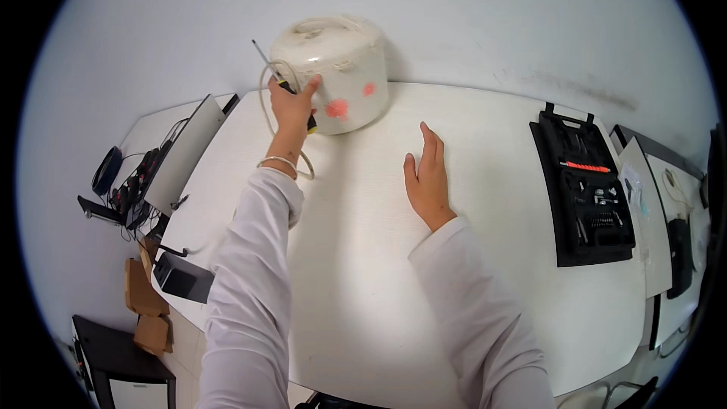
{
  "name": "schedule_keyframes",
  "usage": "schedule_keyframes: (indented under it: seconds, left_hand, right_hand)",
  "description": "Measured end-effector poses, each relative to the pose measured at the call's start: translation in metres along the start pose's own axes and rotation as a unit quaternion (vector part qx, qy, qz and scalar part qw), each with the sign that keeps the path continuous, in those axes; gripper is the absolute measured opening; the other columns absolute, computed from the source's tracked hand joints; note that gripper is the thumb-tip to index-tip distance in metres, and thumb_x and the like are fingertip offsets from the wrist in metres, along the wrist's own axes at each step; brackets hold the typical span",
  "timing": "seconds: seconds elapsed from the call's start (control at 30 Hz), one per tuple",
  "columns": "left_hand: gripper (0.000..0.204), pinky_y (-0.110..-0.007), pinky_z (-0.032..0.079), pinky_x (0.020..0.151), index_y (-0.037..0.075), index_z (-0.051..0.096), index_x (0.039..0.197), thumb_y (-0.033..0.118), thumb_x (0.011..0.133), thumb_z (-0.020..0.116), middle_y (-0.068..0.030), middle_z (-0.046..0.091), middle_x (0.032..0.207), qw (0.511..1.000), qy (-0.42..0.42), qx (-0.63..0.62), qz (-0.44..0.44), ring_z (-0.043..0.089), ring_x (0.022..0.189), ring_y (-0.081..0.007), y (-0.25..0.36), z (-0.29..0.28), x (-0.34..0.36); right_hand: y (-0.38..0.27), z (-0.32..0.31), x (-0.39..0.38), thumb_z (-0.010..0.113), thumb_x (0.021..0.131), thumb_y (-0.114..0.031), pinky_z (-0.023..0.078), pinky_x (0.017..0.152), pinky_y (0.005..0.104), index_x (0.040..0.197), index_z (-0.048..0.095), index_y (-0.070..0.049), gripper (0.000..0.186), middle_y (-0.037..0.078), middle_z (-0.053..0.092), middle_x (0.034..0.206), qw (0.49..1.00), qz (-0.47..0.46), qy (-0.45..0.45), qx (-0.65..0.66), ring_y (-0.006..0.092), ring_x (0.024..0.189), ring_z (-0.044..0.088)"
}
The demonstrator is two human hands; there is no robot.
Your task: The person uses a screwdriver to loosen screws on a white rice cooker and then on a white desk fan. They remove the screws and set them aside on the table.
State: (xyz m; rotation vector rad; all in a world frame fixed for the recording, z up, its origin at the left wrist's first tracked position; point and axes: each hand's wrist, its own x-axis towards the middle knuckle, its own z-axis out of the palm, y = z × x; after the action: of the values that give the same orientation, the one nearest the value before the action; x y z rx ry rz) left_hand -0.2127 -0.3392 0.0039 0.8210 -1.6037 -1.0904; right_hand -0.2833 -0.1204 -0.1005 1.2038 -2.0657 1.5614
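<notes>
My left hand (pixel 291 106) grips a screwdriver (pixel 286 85) with a black and yellow handle, its metal shaft pointing up and to the left, and is against the front left of a white rice cooker (pixel 341 95) with pink flower marks and a closed lid. The cooker's pale power cord (pixel 306 167) loops by that hand and wrist; whether my fingers hold it too, I cannot tell. My right hand (pixel 428 178) hovers over the white table (pixel 469 310), right of and nearer than the cooker, open and holding nothing.
An open black tool case (pixel 587 204) with bits and an orange piece lies at the table's right. A dark grey box (pixel 182 280) is at the left edge, beside a panel with tangled cables (pixel 136 189) and cardboard (pixel 142 288) below. The wall rises directly behind the cooker.
</notes>
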Motion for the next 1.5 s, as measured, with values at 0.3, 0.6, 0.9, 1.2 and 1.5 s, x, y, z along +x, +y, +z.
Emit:
schedule_keyframes:
  seconds: [0.3, 0.6, 0.9, 1.2, 1.5]
  left_hand:
    - [0.087, -0.029, 0.052, 0.050, 0.001, 0.031, 0.129, 0.029, 0.064, 0.081, -0.0138, 0.052, 0.102, 0.999, 0.029, -0.001, -0.019, 0.055, 0.069, -0.0182, -0.006, 0.010, 0.009]
    - [0.095, -0.031, 0.053, 0.050, -0.001, 0.010, 0.138, 0.013, 0.069, 0.074, -0.0233, 0.044, 0.118, 0.998, 0.023, 0.034, -0.037, 0.059, 0.080, -0.0272, 0.006, -0.021, 0.002]
    - [0.065, -0.022, 0.041, 0.042, 0.013, 0.021, 0.137, 0.004, 0.081, 0.051, -0.0056, 0.046, 0.107, 0.987, 0.071, -0.135, 0.040, 0.041, 0.052, -0.0071, 0.040, -0.071, -0.099]
    - [0.049, -0.020, 0.031, 0.032, 0.001, 0.042, 0.123, 0.012, 0.079, 0.061, -0.0062, 0.052, 0.069, 0.834, -0.364, -0.282, -0.302, 0.043, 0.038, -0.0094, 0.058, -0.159, -0.295]
    - [0.053, -0.021, 0.039, 0.039, 0.006, 0.026, 0.134, -0.002, 0.083, 0.041, -0.0103, 0.048, 0.079, 0.816, -0.486, -0.174, -0.261, 0.041, 0.044, -0.0086, 0.086, -0.138, -0.378]
  right_hand:
    - [0.010, -0.001, 0.003, 0.047, 0.087, -0.009, 0.045, 0.082, 0.0400, 0.133, 0.025, 0.002, 0.052, 0.022, 0.037, 0.125, 0.998, 0.063, -0.013, 0.009, 0.0366, 0.103, 0.049]
    - [0.019, 0.011, 0.003, 0.052, 0.083, -0.013, 0.042, 0.088, 0.0414, 0.132, 0.028, 0.001, 0.056, 0.022, 0.040, 0.124, 0.996, 0.070, -0.044, -0.035, 0.0364, 0.108, 0.046]
    - [0.059, 0.000, -0.001, 0.057, 0.075, -0.007, 0.033, 0.101, 0.0395, 0.125, 0.040, 0.001, 0.054, 0.020, 0.043, 0.128, 0.998, 0.020, -0.052, -0.017, 0.0334, 0.119, 0.040]
    - [-0.026, -0.160, -0.133, 0.046, 0.090, -0.029, 0.021, 0.108, 0.0407, 0.134, 0.032, -0.007, 0.051, 0.013, 0.030, 0.141, 0.936, -0.003, -0.254, -0.245, 0.0285, 0.133, 0.024]
    - [-0.074, -0.228, -0.179, 0.053, 0.084, -0.013, 0.030, 0.102, 0.0452, 0.128, 0.040, -0.007, 0.047, 0.012, 0.043, 0.131, 0.964, 0.054, -0.139, -0.220, 0.0303, 0.125, 0.037]
